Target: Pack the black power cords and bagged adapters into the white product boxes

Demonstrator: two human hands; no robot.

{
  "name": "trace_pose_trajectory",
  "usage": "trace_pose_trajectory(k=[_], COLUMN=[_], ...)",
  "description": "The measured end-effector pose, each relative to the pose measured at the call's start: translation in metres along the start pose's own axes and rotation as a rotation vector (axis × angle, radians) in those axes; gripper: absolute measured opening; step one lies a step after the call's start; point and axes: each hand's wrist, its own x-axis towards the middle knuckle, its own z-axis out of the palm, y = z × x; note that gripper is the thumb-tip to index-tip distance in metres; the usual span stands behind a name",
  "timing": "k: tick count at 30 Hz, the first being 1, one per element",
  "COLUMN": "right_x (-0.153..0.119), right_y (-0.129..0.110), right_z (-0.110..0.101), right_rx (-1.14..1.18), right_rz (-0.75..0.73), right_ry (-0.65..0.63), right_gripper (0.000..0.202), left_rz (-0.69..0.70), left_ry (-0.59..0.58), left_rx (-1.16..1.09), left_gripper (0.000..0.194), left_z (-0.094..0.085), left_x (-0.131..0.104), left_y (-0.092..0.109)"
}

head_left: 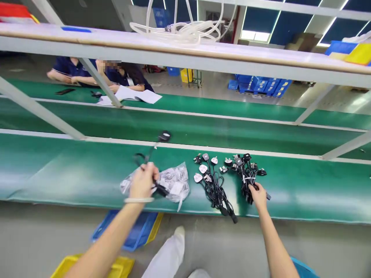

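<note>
Two hands are out over the green surface (304,185) right now, both near its front edge, which runs just under the wrists. Left hand (142,180) is clenched around a black cord (150,152), lifted off the belt, the cord rising up and away to a dark plug (164,136) hanging in the air over the white dividing strip. Under that hand lies a crumpled clear plastic bag (174,181), touching the front edge. Right hand (257,195) is down on the right-hand bundle of cables (245,170), fingers closed onto the black cords near a white tie; whether the grip is fully tight, I cannot tell. Just beside it, between the hands, a second bundle of cables (213,181) fans out with white and black plugs at the far end, its tail hanging over the front edge. Plenty of open green to the far left and far right of the piles. Grey frame bars (34,108) slant down at left and right, and a shelf (203,54) crosses overhead with white tubing (185,29) on it. Across the belts, seated people (95,73) lean over white papers (136,94). Below, blue and yellow bins (136,235) sit on the floor.
</note>
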Motion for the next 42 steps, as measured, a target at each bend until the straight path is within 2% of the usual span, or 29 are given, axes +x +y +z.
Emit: trace_pose_trajectory(k=[1, 4, 5, 6, 8, 10, 13, 15, 17, 19, 22, 23, 25, 28, 30, 33, 37, 42], right_x=[-0.004, -0.02, -0.025, -0.029, -0.033, -0.029, -0.014, -0.003, 0.006, 0.015, 0.03, 0.036, 0.049, 0.064, 0.071, 0.078, 0.083, 0.088], right_y=[0.002, 0.008, 0.008, 0.006, -0.003, -0.019, -0.04, -0.048, -0.048, -0.042, -0.031, -0.027, -0.023, -0.02, -0.018, -0.015, -0.011, -0.013], right_z=[0.001, -0.001, -0.005, -0.011, -0.024, -0.03, -0.021, -0.008, 0.002, 0.004, -0.007, -0.013, -0.023, -0.034, -0.038, -0.042, -0.042, -0.044], right_rx=[-0.021, -0.135, -0.184, -0.233, -0.31, -0.377, -0.507, -0.561, -0.505, -0.394, -0.3, -0.294, -0.284, -0.281, -0.282, -0.285, -0.274, -0.228], right_rz=[-0.005, -0.093, -0.145, -0.197, -0.267, -0.294, -0.285, -0.241, -0.178, -0.136, -0.161, -0.183, -0.225, -0.277, -0.312, -0.348, -0.364, -0.37], right_ry=[0.005, -0.002, -0.002, 0.002, 0.011, -0.024, -0.122, -0.163, -0.187, -0.225, -0.336, -0.378, -0.451, -0.538, -0.59, -0.639, -0.67, -0.664], right_gripper=[0.07, 0.069, 0.066, 0.06, 0.049, 0.043, 0.044, 0.044, 0.04, 0.034, 0.026, 0.025, 0.024, 0.026, 0.025, 0.022, 0.024, 0.029], left_rz=[-0.05, -0.071, -0.083, -0.092, -0.071, 0.003, 0.11, 0.1, 0.02, -0.078, -0.193, -0.232, -0.314, -0.434, -0.485, -0.494, -0.443, -0.366], left_ry=[-0.038, -0.199, -0.257, -0.309, -0.392, -0.412, -0.464, -0.616, -0.792, -0.874, -0.808, -0.779, -0.745, -0.739, -0.709, -0.589, -0.414, -0.403], left_rx=[0.015, 0.082, 0.092, 0.101, 0.147, 0.208, 0.209, 0.118, 0.034, 0.015, 0.048, 0.05, 0.03, -0.05, -0.113, -0.196, -0.29, -0.382], left_gripper=[0.046, 0.034, 0.03, 0.027, 0.032, 0.043, 0.038, 0.024, 0.019, 0.014, 0.008, 0.007, 0.003, 0.014, 0.018, 0.023, 0.031, 0.033], left_z=[0.03, 0.126, 0.151, 0.168, 0.181, 0.172, 0.16, 0.174, 0.211, 0.261, 0.334, 0.351, 0.373, 0.38, 0.376, 0.364, 0.34, 0.303], left_x=[0.002, -0.004, -0.011, -0.02, -0.038, -0.051, -0.061, -0.067, -0.074, -0.082, -0.093, -0.096, -0.098, -0.098, -0.095, -0.092, -0.091, -0.089], left_y=[-0.004, -0.025, -0.034, -0.041, -0.051, -0.051, -0.029, -0.006, 0.013, 0.024, 0.027, 0.025, 0.021, 0.016, 0.016, 0.025, 0.056, 0.102])
